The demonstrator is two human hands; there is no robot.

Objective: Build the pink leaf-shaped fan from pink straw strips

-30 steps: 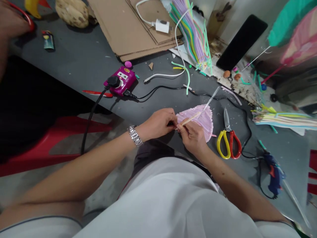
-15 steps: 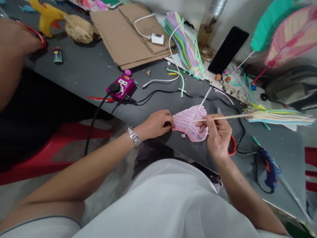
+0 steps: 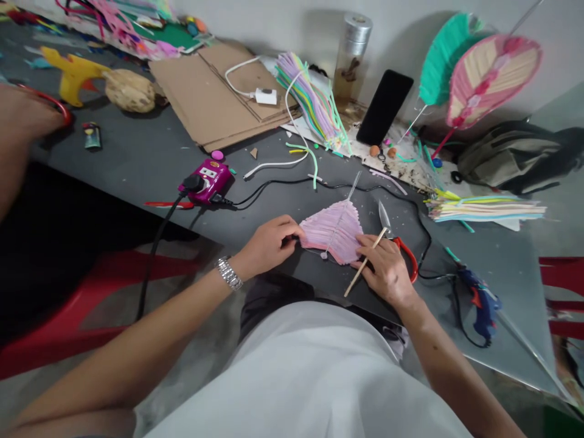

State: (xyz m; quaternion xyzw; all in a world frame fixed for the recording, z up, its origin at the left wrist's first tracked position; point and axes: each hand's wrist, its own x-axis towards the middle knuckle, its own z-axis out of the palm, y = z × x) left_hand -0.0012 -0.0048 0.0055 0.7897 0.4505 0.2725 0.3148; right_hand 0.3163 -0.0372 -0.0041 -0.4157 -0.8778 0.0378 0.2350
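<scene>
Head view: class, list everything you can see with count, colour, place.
pleated leaf: 1, pink-lilac, table centre
stick: 1, pale, in right hand
scissors: 1, silver-and-red, beside right hand
glue gun: 1, blue, right
power strip: 1, magenta, left
cardboard: stack, brown, back
stem bundles: 2, multicoloured, back, right
phone: 1, black, back
bottle: 1, clear, back
upright leaves: 2, green, pink, back right
bag: 1, grey, right
gun-shaped tool: 1, yellow, back left
seats: 2, red, both sides
table: 1, grey, underneath
scraps: uncounted, mixed, on table
co-worker's hand: 1, blurred, far left
left hand: 1, at leaf
right hand: 1, at leaf
</scene>
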